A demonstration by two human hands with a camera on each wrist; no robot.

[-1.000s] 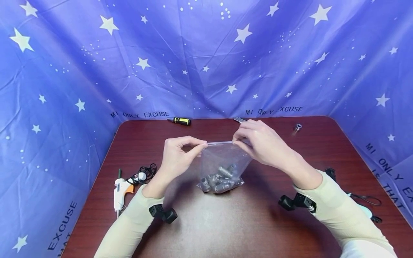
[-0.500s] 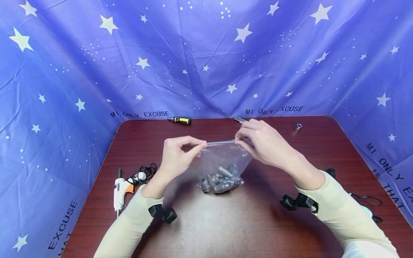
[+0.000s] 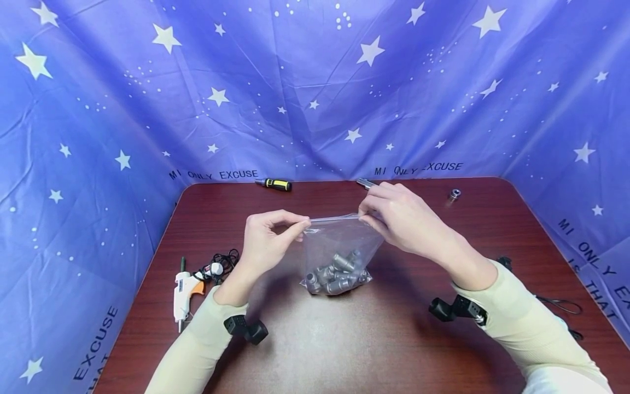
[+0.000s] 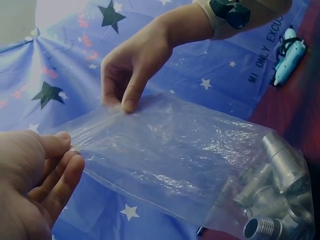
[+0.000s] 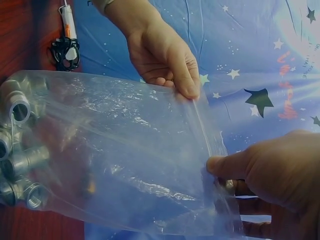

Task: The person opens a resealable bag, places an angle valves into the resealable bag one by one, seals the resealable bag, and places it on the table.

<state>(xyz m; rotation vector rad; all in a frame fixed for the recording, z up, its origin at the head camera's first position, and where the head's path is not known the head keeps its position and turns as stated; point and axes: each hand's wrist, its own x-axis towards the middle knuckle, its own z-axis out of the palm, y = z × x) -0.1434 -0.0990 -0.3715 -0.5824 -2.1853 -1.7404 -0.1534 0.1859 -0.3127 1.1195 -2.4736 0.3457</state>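
Pinching the top edge of the clear plastic zip bag (image 3: 339,241): left hand (image 3: 266,243) on its left corner, right hand (image 3: 401,219) on its right. Grey threaded metal pipe fittings (image 3: 334,273) sit in the bag's bottom, resting on the dark red wooden table (image 3: 344,350).

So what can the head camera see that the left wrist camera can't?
Only the head view shows the screwdriver, the white glue gun and the lone metal fitting on the table. Only the left wrist view shows the thread on a fitting's open end up close. Both show the left hand and right hand pinching the top of the clear bag of metal fittings.
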